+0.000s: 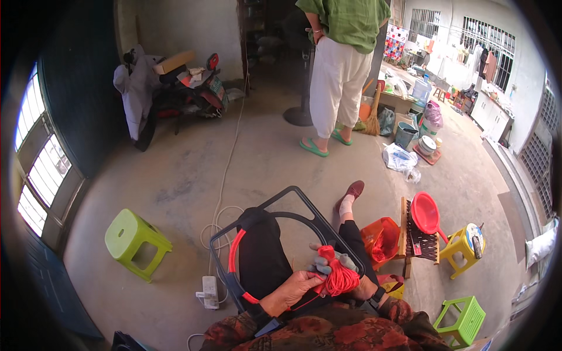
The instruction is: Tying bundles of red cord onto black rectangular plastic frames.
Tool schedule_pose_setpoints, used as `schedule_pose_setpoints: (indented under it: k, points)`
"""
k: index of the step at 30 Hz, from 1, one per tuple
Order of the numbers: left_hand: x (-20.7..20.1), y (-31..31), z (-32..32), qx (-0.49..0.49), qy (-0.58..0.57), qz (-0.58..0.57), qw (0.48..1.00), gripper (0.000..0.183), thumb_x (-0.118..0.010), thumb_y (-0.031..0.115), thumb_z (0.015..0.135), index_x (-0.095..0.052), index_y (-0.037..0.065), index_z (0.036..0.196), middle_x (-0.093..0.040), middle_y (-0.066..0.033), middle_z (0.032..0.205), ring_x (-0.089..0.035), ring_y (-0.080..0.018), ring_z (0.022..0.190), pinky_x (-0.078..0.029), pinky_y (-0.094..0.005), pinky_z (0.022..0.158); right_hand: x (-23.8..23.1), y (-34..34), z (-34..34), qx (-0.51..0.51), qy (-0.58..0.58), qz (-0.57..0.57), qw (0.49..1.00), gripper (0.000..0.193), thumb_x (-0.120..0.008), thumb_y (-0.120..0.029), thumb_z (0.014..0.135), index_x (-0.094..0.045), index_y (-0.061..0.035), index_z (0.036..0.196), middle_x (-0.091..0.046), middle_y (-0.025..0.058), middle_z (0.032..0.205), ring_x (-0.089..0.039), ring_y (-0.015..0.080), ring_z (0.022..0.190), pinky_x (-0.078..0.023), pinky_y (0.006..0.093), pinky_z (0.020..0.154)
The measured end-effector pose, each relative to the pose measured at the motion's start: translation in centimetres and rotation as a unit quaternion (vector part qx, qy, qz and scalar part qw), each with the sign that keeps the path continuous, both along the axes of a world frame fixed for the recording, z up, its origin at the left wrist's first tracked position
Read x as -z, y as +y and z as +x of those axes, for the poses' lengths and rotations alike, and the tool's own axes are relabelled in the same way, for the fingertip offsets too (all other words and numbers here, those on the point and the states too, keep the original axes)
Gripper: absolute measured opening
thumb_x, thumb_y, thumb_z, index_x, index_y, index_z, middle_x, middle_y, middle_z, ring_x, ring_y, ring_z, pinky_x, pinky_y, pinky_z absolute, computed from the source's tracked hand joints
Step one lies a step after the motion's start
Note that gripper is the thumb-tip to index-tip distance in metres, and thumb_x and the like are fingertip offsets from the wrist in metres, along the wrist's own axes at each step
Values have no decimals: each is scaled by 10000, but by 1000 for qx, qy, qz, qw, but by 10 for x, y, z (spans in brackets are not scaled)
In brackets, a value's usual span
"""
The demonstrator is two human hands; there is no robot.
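In my lap rests a black frame with a rounded outer edge and an inner hoop, part of which is wrapped in red cord. My right hand, with grey coverings on its fingers, holds a looped bundle of red cord over the frame's right side. Close beside it, my left hand is bare. Its thumb and fingers pinch red cord at the bundle's left edge. The exact strand between those fingertips is hidden.
A person in a green top stands ahead. Right of me are a red bag, a slatted wooden rack with a red basin, and a yellow stool. Leftward stand a green stool and a white power strip.
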State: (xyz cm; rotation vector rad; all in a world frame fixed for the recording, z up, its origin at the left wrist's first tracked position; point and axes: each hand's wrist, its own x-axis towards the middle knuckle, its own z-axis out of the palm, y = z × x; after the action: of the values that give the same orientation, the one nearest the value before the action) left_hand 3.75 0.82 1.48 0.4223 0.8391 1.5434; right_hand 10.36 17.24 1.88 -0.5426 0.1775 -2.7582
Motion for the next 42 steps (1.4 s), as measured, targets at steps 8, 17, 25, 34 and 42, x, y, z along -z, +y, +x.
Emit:
schedule_pose_setpoints:
  k: [8, 17, 25, 34, 42]
  points:
    - [-4, -3, 2, -66, 60, -34, 995, 197, -540, 137, 936, -600, -45, 984, -644, -85, 842, -618, -130, 736, -505, -248, 705, 8, 26, 26, 181, -196, 396, 879, 656, -679, -211, 822, -351, -86, 1376, -538, 49, 1164, -542, 196, 1078, -445, 346, 934]
    - [-15, -15, -13, -74, 1, -79, 994, 280, -543, 219, 942, -574, -51, 1010, -642, -97, 807, -622, -157, 728, -504, -261, 720, 7, 61, 89, 438, -244, 116, 858, 296, -628, -300, 867, -537, -70, 1029, -575, 65, 817, -556, 202, 650, -499, 344, 692]
    - [-7, -21, -19, -110, -42, -52, 992, 241, -539, 225, 943, -555, -15, 964, -632, -104, 806, -609, -169, 755, -502, -273, 739, 22, 145, 200, 433, -192, 76, 877, 338, -439, -373, 976, -551, -61, 1040, -488, -12, 688, -446, 59, 493, -419, 255, 519]
    - [-22, -13, -15, -109, -26, -67, 991, 171, -531, 184, 943, -566, 23, 896, -646, -109, 760, -623, -159, 669, -526, -269, 667, 40, 123, 121, 500, -360, 579, 534, 343, -635, -361, 839, -650, -51, 983, -657, 60, 848, -621, 197, 706, -504, 325, 695]
    - [-15, 2, -2, 7, -38, -56, 998, 237, -516, 184, 954, -563, -42, 1007, -636, -99, 828, -610, -155, 719, -505, -267, 712, 21, 37, -5, 446, -369, 563, 591, 277, -636, -155, 847, -609, -32, 1094, -636, 29, 873, -604, 145, 777, -491, 280, 718]
